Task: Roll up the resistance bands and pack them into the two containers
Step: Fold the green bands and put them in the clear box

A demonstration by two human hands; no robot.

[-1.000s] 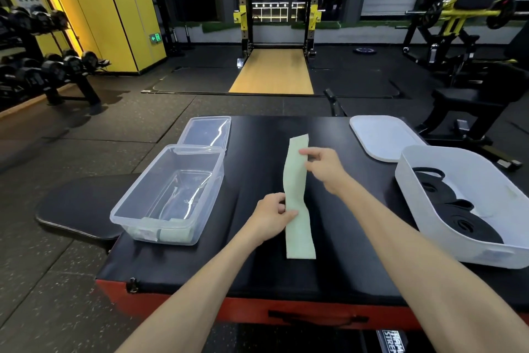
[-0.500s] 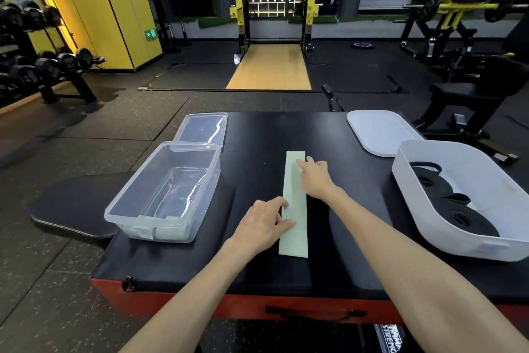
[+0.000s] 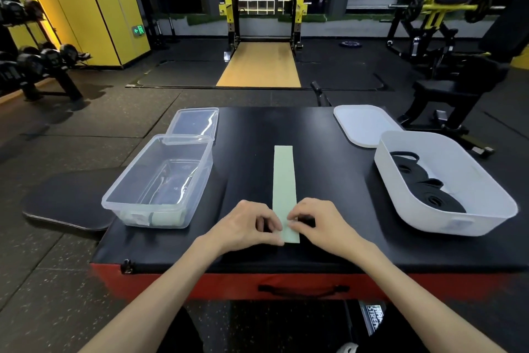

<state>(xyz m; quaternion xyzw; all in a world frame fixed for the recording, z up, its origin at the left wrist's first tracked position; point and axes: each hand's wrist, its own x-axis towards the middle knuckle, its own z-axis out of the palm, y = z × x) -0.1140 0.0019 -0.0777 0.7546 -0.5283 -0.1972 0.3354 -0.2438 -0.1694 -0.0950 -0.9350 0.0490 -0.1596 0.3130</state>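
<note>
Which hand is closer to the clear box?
Left. The left hand is just right of the clear box, at the band's near end; the right hand is on the band's other side, farther off.

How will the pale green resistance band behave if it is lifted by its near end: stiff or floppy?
Probably floppy: the pale green resistance band lies thin and flat on the black pad. Likely light, since the left hand and right hand pinch it with fingertips only. Rolled, it may hold shape, like the green rolls in the clear container.
</note>
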